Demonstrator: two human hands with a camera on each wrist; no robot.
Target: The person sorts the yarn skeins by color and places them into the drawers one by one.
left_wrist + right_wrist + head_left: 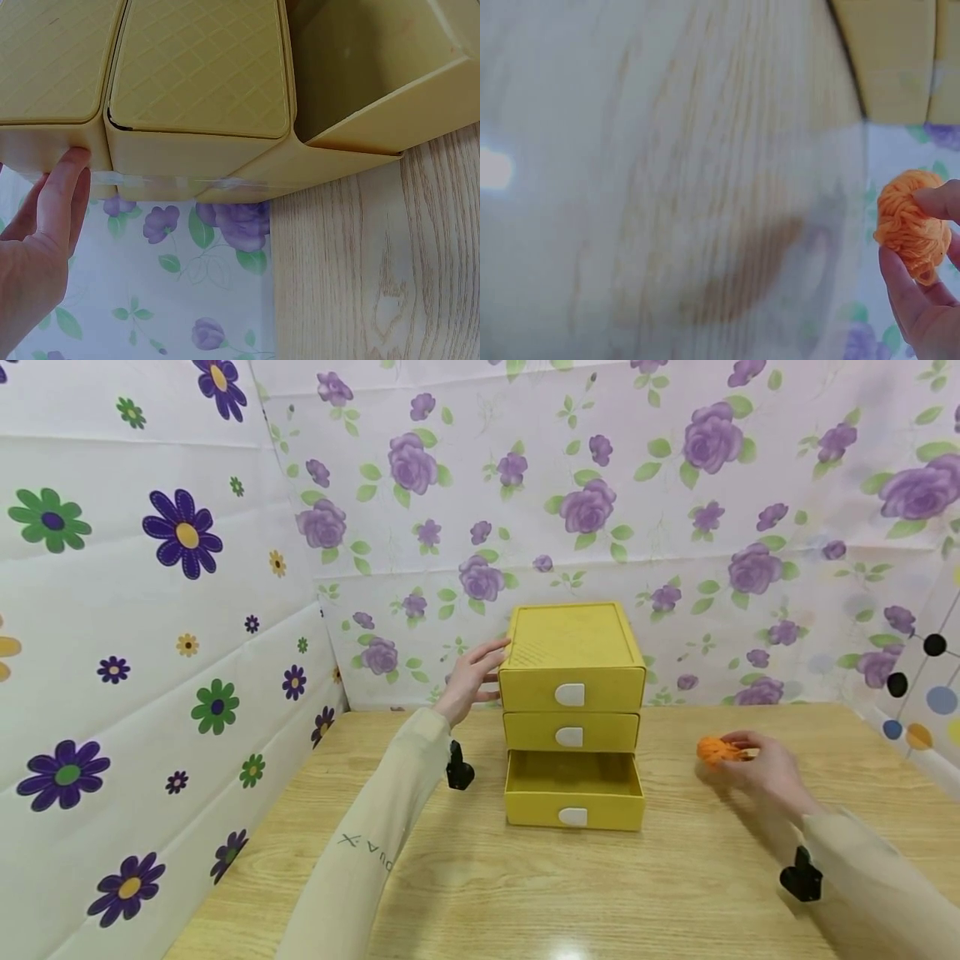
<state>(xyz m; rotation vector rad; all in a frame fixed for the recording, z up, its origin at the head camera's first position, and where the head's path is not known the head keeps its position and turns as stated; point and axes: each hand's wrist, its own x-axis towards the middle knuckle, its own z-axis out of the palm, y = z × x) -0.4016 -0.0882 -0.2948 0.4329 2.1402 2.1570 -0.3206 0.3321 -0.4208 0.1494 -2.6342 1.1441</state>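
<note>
A small yellow drawer cabinet (572,635) with three drawers stands on the table, its bottom drawer (574,808) pulled out and the upper two closed. My left hand (474,681) touches the cabinet's left side near the top, the fingers fairly straight; the left wrist view shows the fingertips against the side wall. To the right of the cabinet, my right hand (768,770) pinches a small ball of orange yarn (717,751) between thumb and fingers. In the right wrist view the orange yarn (913,225) is held above the table, and its shadow falls on the wood.
The wood-grain table (480,885) reaches back to a wall sheet printed with purple roses (588,506). A flower-patterned sheet (135,635) covers the left side, and a dotted one (918,693) the right. Each white drawer handle (573,817) faces the front.
</note>
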